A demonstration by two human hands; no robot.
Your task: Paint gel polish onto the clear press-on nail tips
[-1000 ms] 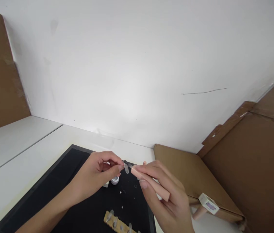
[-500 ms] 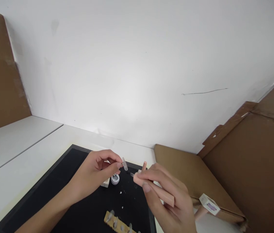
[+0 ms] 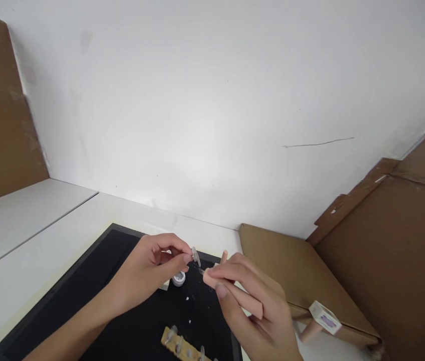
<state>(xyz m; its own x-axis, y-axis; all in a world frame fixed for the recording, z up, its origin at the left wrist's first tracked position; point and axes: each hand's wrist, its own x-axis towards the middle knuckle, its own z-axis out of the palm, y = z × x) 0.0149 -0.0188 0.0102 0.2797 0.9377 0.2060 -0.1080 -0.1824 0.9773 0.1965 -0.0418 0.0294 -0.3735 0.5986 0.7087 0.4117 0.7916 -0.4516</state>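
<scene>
My left hand (image 3: 155, 263) pinches a clear false nail tip (image 3: 196, 256) between thumb and fingers, above the far part of a black mat (image 3: 152, 321). In my right hand (image 3: 261, 306) is a pink nail polish brush cap (image 3: 248, 302), its thin brush (image 3: 200, 271) pointing left. The bristles come up close to the lower end of the nail tip; whether they touch I cannot tell. A small round jar (image 3: 178, 279) stands just below my left fingertips. Behind my right fingers a pink upright piece (image 3: 225, 256) sticks up, mostly hidden.
A yellowish strip (image 3: 183, 349) bearing several clear nail tips lies at the near edge of view. White specks (image 3: 189, 321) dot the mat. On the right are a cardboard box (image 3: 280, 265) and a white block with a purple patch (image 3: 325, 317). A white wall (image 3: 197, 100) rises behind.
My right hand has moved slightly left, bringing the brush nearer to the nail tip. The nail tip has shifted slightly right and tilted a little.
</scene>
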